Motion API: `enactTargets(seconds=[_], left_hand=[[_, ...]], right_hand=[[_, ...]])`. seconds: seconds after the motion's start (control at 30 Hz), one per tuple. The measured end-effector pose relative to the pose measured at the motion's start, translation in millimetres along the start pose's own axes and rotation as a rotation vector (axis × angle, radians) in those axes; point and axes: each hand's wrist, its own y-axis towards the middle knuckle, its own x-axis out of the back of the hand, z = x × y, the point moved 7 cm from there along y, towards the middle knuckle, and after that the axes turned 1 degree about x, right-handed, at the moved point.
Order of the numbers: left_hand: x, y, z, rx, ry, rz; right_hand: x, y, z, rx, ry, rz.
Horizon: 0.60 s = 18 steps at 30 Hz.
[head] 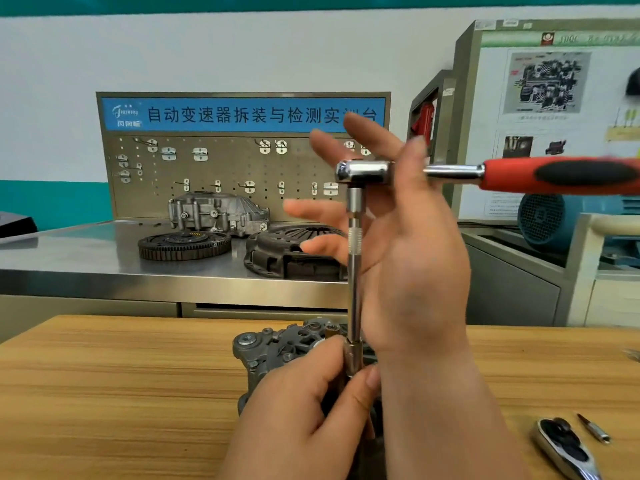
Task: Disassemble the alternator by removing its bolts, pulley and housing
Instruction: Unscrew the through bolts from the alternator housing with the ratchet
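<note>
Two hands are working: the left hand is pinching the chrome socket atop the ribbed grey alternator lying on the grained wooden table; the right hand is spreading straight fingers beside the red-handled ratchet.

Left grip pinching low; right grip raised, blurred, seemingly splayed.

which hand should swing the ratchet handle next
Right. The right hand is open up by the ratchet head, with the red handle on its side; the left hand is busy pinching the socket on the alternator.
</note>
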Motion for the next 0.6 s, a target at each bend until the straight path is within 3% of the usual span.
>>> enactTargets(seconds=[0.1, 0.2, 0.3, 0.4, 0.47, 0.53, 0.6], left_hand=[[1.6, -1.0, -1.8, -0.013, -0.004, -0.009], [1.8, -0.6, -1.8, -0.009, 0.032, 0.017], [0.9, 0.2, -1.0, 0.017, 0.033, 0.021], [-0.2, 0.2, 1.1, 0.056, 0.020, 0.027], [-0.4, 0.3, 3.1, 0.075, 0.028, 0.039], [0.0, 0.5, 3.0, 0.063, 0.033, 0.041], [0.3, 0.1, 2.3, 0.048, 0.001, 0.034]], right_hand=[[1.0, -0.2, -11.9, -0.261, 0.324, 0.074], [2.1, -1.6, -16.7, -0.343, 0.387, 0.123], [2.8, -0.3, -15.0, -0.259, 0.185, 0.072], [12.6, -1.6, 1.6, 0.023, -0.253, -0.109], [14.0, -3.8, 13.7, 0.172, -0.391, -0.171], [13.9, -2.3, 13.2, 0.131, -0.267, -0.158], [9.8, 0.8, 0.8, -0.053, -0.008, -0.066]])
